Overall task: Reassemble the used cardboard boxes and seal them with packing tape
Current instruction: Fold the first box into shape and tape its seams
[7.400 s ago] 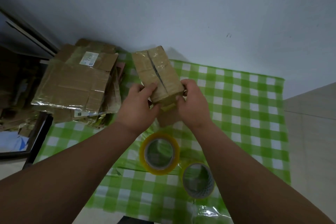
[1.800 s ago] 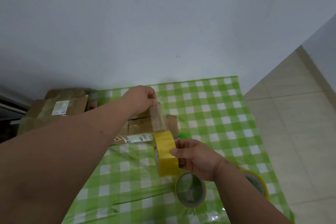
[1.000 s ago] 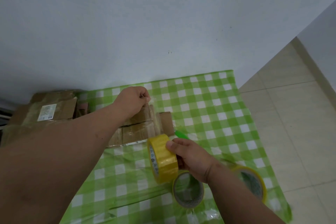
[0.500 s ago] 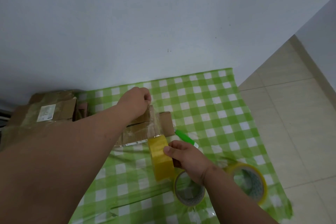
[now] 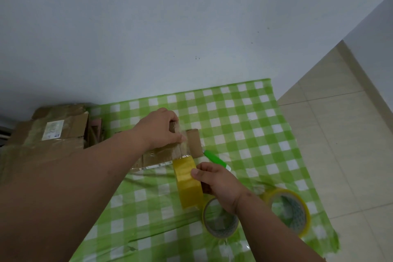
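Observation:
A small cardboard box (image 5: pixel 158 155) lies on the green checked tablecloth (image 5: pixel 244 125), with one flap (image 5: pixel 194 141) sticking out to the right. My left hand (image 5: pixel 159 130) presses a clear strip of tape (image 5: pixel 180 147) down onto the box top. My right hand (image 5: pixel 214 183) grips a yellow tape roll (image 5: pixel 188 183) just in front of the box, with the strip running from the roll up to the box.
A pile of flattened cardboard boxes (image 5: pixel 49 132) lies at the left against the white wall. A green-handled cutter (image 5: pixel 215 159) lies right of the box. Two more tape rolls (image 5: pixel 220 218) (image 5: pixel 287 210) sit near the front right. Tiled floor (image 5: pixel 340 134) is beyond the table's right edge.
My left hand has lowered the tape end onto the box top and now presses it flat. My right hand has brought the roll down close to the box's front edge.

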`<state>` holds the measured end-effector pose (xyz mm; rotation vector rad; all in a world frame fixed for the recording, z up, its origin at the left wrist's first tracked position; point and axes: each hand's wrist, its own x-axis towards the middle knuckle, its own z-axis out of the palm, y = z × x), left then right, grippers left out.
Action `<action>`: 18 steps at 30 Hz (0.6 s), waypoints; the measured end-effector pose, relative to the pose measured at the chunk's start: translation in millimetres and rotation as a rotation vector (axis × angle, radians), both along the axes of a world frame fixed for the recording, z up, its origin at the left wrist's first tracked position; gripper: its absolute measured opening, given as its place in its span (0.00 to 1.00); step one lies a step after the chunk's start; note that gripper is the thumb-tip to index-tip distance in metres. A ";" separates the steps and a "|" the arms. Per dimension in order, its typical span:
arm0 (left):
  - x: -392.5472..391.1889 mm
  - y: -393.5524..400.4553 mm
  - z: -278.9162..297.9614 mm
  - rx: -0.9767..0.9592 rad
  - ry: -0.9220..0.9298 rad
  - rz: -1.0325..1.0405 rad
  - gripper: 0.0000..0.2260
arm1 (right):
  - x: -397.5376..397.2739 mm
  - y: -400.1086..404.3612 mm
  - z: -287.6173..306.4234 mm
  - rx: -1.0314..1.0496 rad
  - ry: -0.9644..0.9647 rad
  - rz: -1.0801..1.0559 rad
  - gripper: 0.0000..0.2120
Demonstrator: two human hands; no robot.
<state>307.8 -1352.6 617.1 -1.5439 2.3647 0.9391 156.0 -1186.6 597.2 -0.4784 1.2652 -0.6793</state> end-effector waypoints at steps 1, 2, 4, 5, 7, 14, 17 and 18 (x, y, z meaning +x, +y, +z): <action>1.4 0.4 -0.5 0.001 -0.009 -0.027 0.33 | 0.1 0.2 0.1 0.004 -0.011 -0.002 0.07; 4.4 0.4 -1.6 0.008 -0.018 -0.053 0.35 | 0.4 0.1 0.6 0.008 -0.020 -0.004 0.06; 12.0 1.6 -3.3 0.023 -0.030 -0.086 0.38 | 1.5 -0.6 0.8 0.014 -0.029 -0.009 0.07; 15.1 2.7 -4.7 0.022 -0.031 -0.090 0.38 | 2.0 -0.8 0.8 0.020 -0.033 -0.012 0.08; 17.9 4.8 -6.9 -0.002 -0.023 -0.077 0.38 | 3.1 0.1 0.7 0.031 -0.053 -0.025 0.08; 22.0 20.2 -9.0 -0.084 -0.015 0.010 0.39 | 8.6 5.0 3.7 0.053 -0.104 -0.086 0.08; 29.5 29.6 -6.5 -0.125 -0.013 0.008 0.23 | 8.3 5.2 4.2 0.062 -0.107 -0.070 0.05; 30.0 30.0 -4.4 -0.124 -0.010 0.041 0.20 | 8.8 4.5 5.0 0.064 -0.112 -0.072 0.03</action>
